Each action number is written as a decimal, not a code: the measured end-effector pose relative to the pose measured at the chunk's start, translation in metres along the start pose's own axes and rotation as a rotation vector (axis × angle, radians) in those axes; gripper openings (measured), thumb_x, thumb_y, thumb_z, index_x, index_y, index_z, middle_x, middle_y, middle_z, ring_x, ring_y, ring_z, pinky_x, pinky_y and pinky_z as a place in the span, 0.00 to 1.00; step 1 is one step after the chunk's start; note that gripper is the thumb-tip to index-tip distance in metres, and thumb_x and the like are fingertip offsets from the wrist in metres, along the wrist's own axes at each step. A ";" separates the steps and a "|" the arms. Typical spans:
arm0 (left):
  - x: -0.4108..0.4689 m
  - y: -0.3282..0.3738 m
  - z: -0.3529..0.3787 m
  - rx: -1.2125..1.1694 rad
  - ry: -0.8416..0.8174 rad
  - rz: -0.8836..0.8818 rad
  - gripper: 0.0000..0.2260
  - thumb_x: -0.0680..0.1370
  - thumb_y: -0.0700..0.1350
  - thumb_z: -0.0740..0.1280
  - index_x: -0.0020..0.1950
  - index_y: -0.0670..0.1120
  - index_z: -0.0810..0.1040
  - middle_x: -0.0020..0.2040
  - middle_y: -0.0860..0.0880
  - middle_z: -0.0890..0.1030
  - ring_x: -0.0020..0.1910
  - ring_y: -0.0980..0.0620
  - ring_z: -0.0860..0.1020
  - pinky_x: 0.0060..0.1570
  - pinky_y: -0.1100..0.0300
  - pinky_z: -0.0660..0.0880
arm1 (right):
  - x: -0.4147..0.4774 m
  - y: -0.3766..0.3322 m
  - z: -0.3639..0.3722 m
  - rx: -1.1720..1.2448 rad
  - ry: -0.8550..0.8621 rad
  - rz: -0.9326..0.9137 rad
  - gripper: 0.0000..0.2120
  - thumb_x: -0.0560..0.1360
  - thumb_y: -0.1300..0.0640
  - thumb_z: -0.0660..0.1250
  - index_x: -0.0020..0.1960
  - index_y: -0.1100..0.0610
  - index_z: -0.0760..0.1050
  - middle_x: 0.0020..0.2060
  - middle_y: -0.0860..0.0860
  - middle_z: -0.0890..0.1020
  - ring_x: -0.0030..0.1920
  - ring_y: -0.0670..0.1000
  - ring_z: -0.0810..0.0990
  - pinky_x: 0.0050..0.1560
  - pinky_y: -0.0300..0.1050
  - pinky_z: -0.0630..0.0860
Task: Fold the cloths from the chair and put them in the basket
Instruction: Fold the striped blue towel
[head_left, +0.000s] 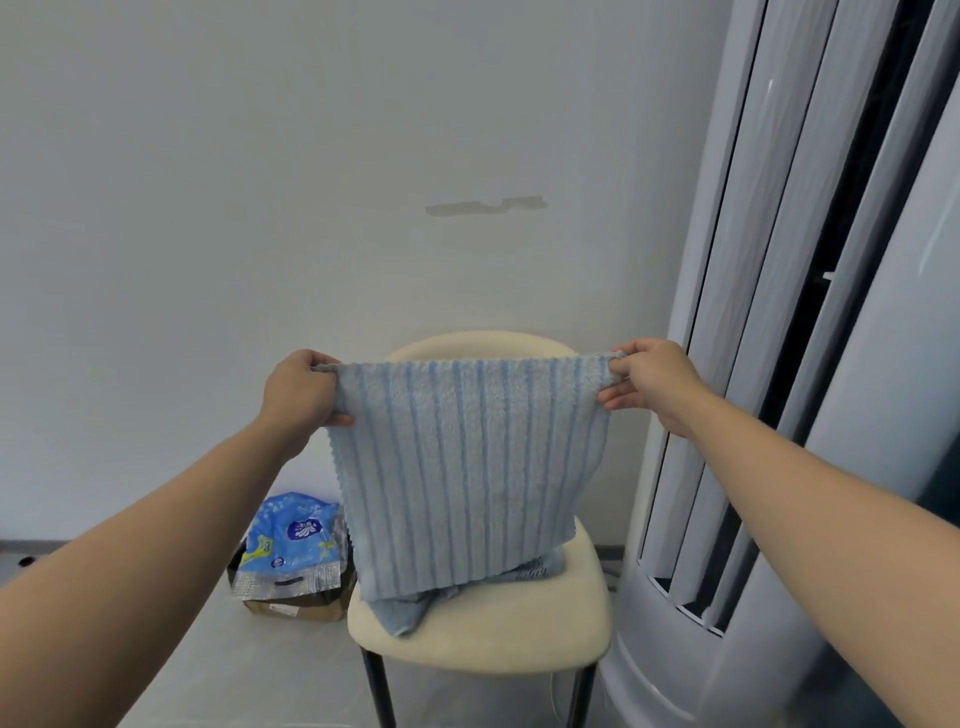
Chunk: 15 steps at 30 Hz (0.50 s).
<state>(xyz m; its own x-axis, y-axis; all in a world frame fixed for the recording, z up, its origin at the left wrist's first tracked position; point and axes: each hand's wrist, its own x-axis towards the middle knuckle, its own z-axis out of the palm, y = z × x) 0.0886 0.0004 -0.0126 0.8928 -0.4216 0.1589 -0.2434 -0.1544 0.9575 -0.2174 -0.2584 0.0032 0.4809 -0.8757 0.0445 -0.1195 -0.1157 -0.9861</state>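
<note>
A light blue ribbed cloth (470, 467) hangs spread out in front of the cream chair (483, 636). My left hand (301, 389) grips its top left corner and my right hand (649, 384) grips its top right corner, both held at the height of the chair's backrest. The cloth's lower edge reaches down to the seat. More blue cloth (410, 608) lies crumpled on the seat, mostly hidden behind the hanging one. No basket is in view.
A cardboard box (291, 605) holding a blue plastic package (293, 530) stands on the floor left of the chair. A tall grey tower appliance (779, 364) stands close on the right. A white wall is behind the chair.
</note>
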 end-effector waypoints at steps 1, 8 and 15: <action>0.003 -0.003 0.003 -0.005 0.005 -0.005 0.08 0.79 0.34 0.59 0.48 0.42 0.77 0.54 0.42 0.75 0.49 0.41 0.78 0.33 0.49 0.84 | 0.004 0.003 0.003 0.002 0.001 0.009 0.06 0.80 0.70 0.61 0.51 0.61 0.74 0.36 0.62 0.81 0.32 0.59 0.84 0.38 0.52 0.84; 0.038 -0.012 0.024 -0.090 0.037 0.034 0.09 0.79 0.32 0.60 0.46 0.43 0.76 0.54 0.40 0.77 0.49 0.43 0.79 0.45 0.48 0.83 | 0.045 0.023 0.030 0.045 0.077 -0.008 0.09 0.81 0.67 0.58 0.48 0.56 0.72 0.43 0.58 0.81 0.38 0.56 0.85 0.48 0.50 0.83; 0.051 0.013 0.020 -0.249 0.091 0.186 0.08 0.80 0.34 0.62 0.47 0.46 0.77 0.56 0.39 0.78 0.52 0.43 0.80 0.49 0.50 0.83 | 0.056 0.006 0.037 0.217 0.194 -0.194 0.07 0.82 0.65 0.59 0.49 0.56 0.73 0.47 0.55 0.81 0.44 0.58 0.86 0.51 0.49 0.83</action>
<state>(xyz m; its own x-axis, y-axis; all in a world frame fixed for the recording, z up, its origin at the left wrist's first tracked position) 0.1237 -0.0409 0.0033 0.8745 -0.3391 0.3469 -0.3152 0.1462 0.9377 -0.1595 -0.2906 -0.0063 0.3003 -0.9223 0.2431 0.1555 -0.2041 -0.9665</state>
